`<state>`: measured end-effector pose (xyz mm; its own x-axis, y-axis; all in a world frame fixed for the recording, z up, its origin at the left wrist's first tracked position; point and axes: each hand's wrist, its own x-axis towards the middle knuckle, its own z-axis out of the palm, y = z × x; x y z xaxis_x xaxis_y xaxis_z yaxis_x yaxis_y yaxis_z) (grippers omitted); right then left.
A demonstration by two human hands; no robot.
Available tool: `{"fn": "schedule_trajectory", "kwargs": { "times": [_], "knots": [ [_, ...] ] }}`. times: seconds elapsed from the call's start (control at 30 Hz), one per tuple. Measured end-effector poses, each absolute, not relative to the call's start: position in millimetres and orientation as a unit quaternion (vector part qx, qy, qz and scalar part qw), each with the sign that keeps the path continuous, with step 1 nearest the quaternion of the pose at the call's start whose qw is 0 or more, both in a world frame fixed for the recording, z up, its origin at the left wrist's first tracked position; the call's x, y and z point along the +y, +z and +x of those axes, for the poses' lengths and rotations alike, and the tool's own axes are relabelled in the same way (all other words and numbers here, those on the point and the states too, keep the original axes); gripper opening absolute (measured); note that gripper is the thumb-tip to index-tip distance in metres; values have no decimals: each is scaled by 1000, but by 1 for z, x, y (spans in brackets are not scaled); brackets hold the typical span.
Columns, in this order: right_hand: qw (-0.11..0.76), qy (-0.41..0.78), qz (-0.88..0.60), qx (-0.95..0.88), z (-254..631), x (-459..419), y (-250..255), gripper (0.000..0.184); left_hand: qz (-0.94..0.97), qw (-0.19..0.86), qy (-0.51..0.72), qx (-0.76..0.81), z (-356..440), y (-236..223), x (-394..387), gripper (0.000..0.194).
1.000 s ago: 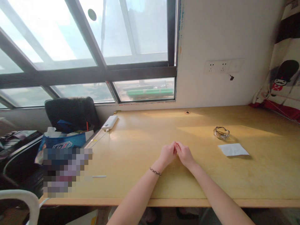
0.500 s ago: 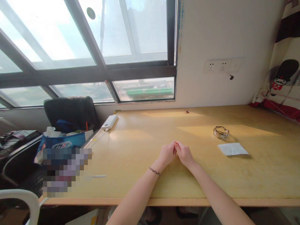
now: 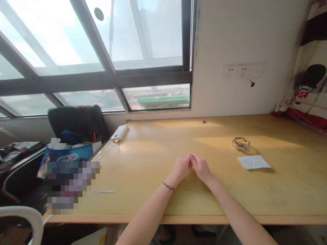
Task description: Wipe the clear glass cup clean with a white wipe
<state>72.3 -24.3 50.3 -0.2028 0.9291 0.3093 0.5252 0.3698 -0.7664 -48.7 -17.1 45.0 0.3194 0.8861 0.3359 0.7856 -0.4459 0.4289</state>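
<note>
My left hand (image 3: 183, 166) and my right hand (image 3: 201, 168) rest together on the wooden table (image 3: 143, 170), fingers curled in and the two touching at the knuckles. Both are closed, and no object shows in either; the palms face away from view. A braided bracelet (image 3: 169, 186) circles my left wrist. Off to the right of my right hand lies a crumpled white paper or tissue (image 3: 254, 162). Just behind that sits a shiny, clear and silvery ring-shaped object (image 3: 240, 144), whose kind I cannot make out.
A white power bank (image 3: 119, 133) with a cable lies at the table's left edge. Near the front left is a thin white stick (image 3: 107, 192), beside a blurred-out patch. Left of the table stand a black chair (image 3: 78, 119) and a blue bag (image 3: 68, 154). Wall sockets (image 3: 236, 72) are behind.
</note>
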Motion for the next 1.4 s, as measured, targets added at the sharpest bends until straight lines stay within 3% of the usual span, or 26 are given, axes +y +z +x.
{"fn": "schedule_trajectory", "kwargs": {
  "times": [1.4],
  "knots": [
    [395, 260, -492, -731, 73, -26, 54, 37, 806, 96, 283, 510, -49, 44, -18, 17]
  ]
}}
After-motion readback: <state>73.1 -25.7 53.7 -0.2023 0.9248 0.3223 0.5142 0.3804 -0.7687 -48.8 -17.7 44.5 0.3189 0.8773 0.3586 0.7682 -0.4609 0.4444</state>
